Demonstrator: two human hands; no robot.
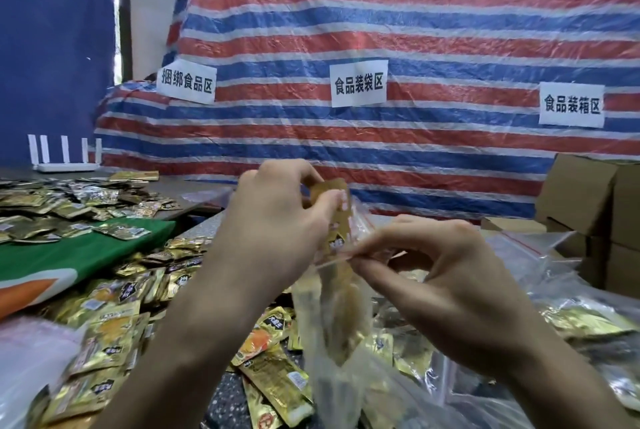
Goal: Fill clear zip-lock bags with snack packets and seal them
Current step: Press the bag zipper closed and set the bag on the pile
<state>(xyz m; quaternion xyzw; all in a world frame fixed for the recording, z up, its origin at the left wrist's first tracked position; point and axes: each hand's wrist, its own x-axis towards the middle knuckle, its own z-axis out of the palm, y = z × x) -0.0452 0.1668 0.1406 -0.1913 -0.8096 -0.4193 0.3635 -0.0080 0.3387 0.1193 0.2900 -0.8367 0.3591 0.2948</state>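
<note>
The left hand (277, 220) is gripping a gold snack packet (336, 227) between thumb and curled fingers, feeding it down into the mouth of the clear zip-lock bag (332, 321). The right hand (446, 276) is pinching the bag's rim, holding the mouth apart. The bag is hanging between both hands above the desk (225, 401), with packets showing inside it. Loose packets (104, 331) are lying across the desk beneath. Judgement: the packet should be going in lengthwise, clear of the zip track, while the right-hand pinch is holding the rim taut so nothing snags before sealing.
</note>
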